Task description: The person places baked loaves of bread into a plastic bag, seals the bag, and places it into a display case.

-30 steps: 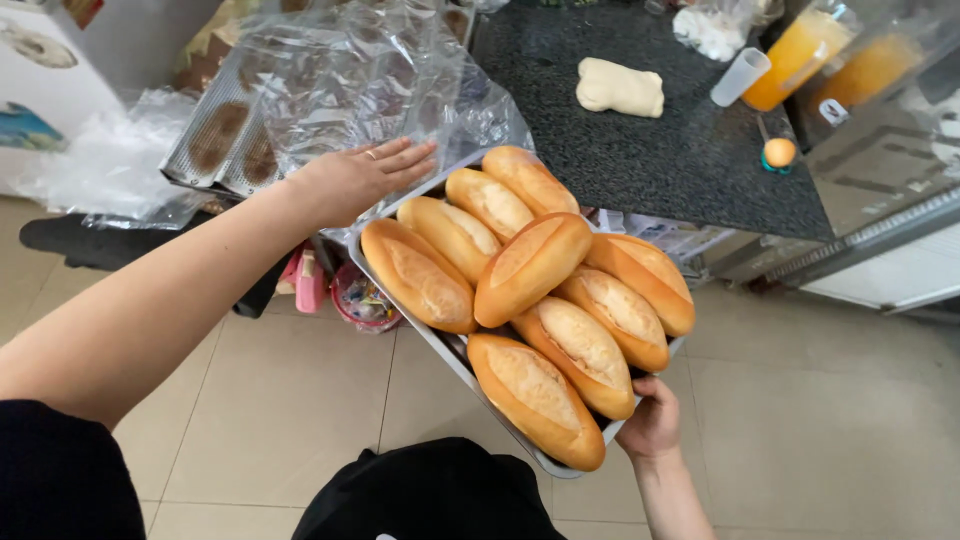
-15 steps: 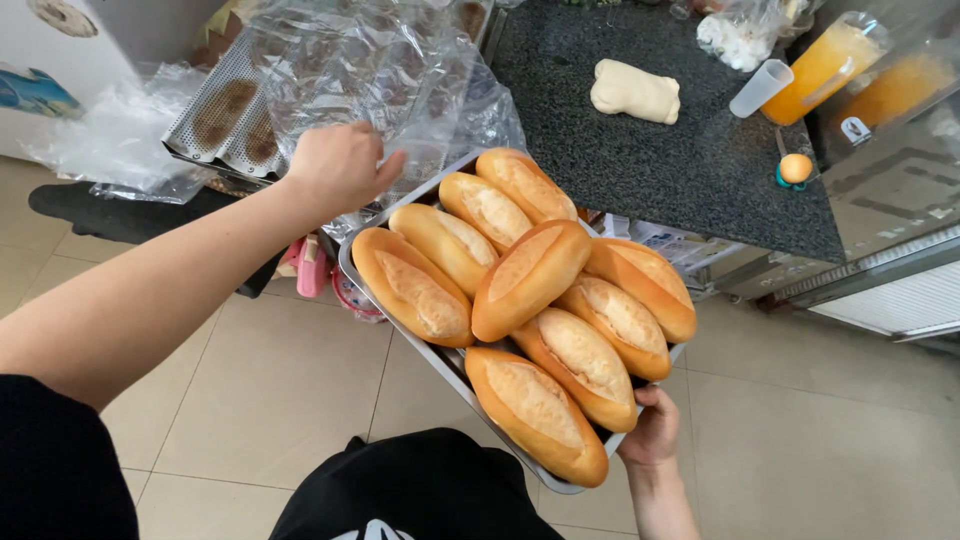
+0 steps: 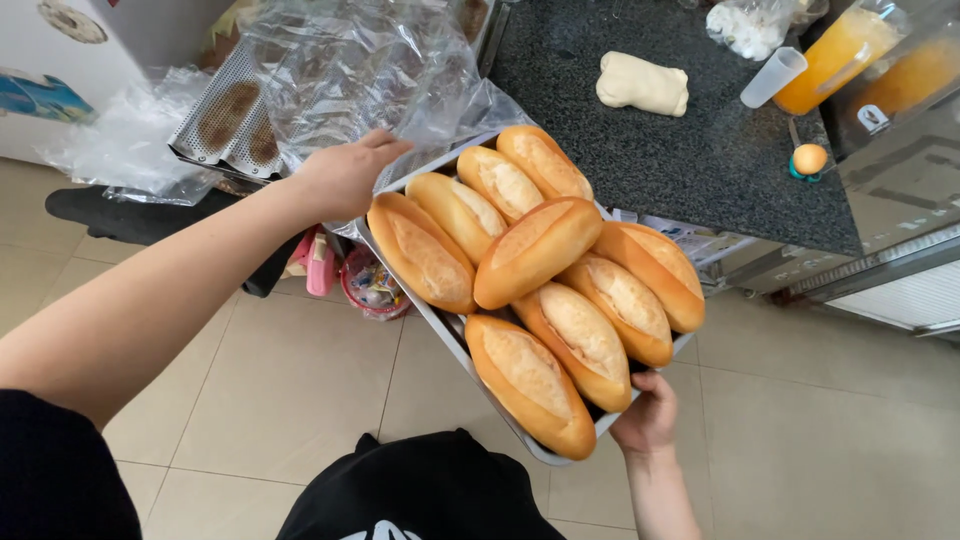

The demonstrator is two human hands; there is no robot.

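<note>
Above the tiled floor (image 3: 820,440), beside the dark tabletop (image 3: 700,150), the metal tray (image 3: 440,325) was carried level, its near corner clamped in the right hand (image 3: 648,415). Eight golden bread rolls (image 3: 535,250) filled it, one lying across the others; all appeared baked and none had been taken off. The left hand (image 3: 345,178) reached over the tray's far corner, fingers closed loosely on the clear plastic sheet (image 3: 370,75). That sheet hung bunched over a perforated baking pan (image 3: 225,115) and did not yet cover the rolls.

Left hand (image 3: 345,175) outstretched (right hand (image 3: 648,415) gripping)
</note>
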